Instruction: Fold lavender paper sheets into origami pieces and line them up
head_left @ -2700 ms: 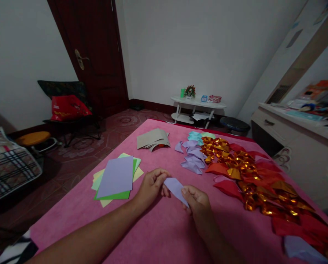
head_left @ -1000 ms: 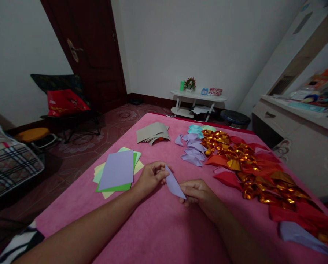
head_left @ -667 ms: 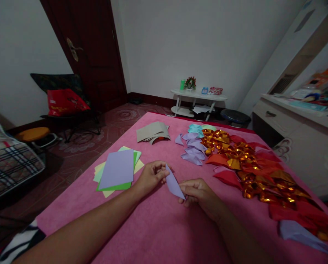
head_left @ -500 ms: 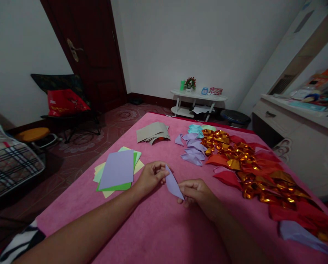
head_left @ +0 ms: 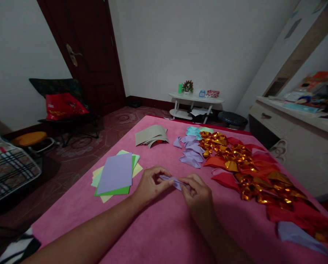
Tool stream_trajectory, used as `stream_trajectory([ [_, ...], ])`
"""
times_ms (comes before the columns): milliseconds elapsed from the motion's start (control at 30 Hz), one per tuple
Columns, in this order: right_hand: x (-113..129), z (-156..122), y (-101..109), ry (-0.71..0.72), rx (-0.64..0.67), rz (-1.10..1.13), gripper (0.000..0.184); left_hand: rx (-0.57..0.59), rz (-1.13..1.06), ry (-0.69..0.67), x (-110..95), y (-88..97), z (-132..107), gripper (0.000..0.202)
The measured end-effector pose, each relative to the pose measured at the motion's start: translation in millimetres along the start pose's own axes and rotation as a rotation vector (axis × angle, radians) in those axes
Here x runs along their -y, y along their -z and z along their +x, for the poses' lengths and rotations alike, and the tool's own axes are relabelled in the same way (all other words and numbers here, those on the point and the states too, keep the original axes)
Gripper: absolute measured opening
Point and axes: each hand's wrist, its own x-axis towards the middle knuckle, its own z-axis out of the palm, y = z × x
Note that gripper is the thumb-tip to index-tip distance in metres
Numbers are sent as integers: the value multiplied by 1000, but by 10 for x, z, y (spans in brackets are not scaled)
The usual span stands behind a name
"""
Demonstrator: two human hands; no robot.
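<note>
Between my two hands is a small folded piece of purple paper (head_left: 177,184), seen nearly edge-on and partly covered by fingers. My left hand (head_left: 154,184) pinches its left end between thumb and fingers. At its right end, my right hand (head_left: 198,190) grips it the same way. To the left lies a stack of coloured sheets with a purple sheet (head_left: 114,174) on top and green and yellow ones under it. Folded purple paper pieces (head_left: 191,158) rest beyond my right hand.
Grey sheets (head_left: 151,135) lie farther back on the pink-covered table (head_left: 142,234). Rows of folded gold foil pieces (head_left: 213,138) and red pieces (head_left: 226,181) fill the right side. A low white table (head_left: 196,97) with a potted plant stands by the wall.
The purple paper has turned from a flat, slanted position to nearly edge-on. My right hand has moved up, and both hands grip the paper more closely.
</note>
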Motion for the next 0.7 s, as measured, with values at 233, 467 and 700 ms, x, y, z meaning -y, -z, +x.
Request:
stream_trajectory([
  [233, 25, -21, -51, 124, -78, -75, 13, -63, 224, -145, 39, -64, 21, 19],
  [467, 2, 27, -22, 22, -60, -45, 14, -26, 254, -120, 26, -66, 13, 17],
  [700, -81, 64, 38, -92, -21, -56, 16, 2, 558, -49, 45, -2, 23, 17],
])
